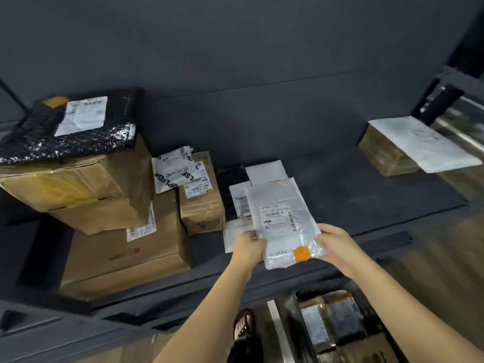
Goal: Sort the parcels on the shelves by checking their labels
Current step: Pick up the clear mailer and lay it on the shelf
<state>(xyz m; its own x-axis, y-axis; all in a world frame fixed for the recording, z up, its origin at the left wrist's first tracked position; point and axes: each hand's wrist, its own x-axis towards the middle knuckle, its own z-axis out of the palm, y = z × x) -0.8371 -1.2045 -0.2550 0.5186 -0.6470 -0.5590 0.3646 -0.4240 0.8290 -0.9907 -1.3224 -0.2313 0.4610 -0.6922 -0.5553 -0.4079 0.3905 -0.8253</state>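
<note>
A clear plastic mailer parcel with a white barcode label and an orange tape patch is held label-up over the front of the dark shelf. My left hand grips its left edge and my right hand grips its lower right edge. Under and behind it lie other flat parcels: a white one, a black one with a label and a pale one partly hidden by my left hand.
Stacked cardboard boxes fill the shelf's left, topped by a black bubble mailer. A small box carries a white printed bag. At right a white mailer lies on a brown box. Parcels sit on a lower level.
</note>
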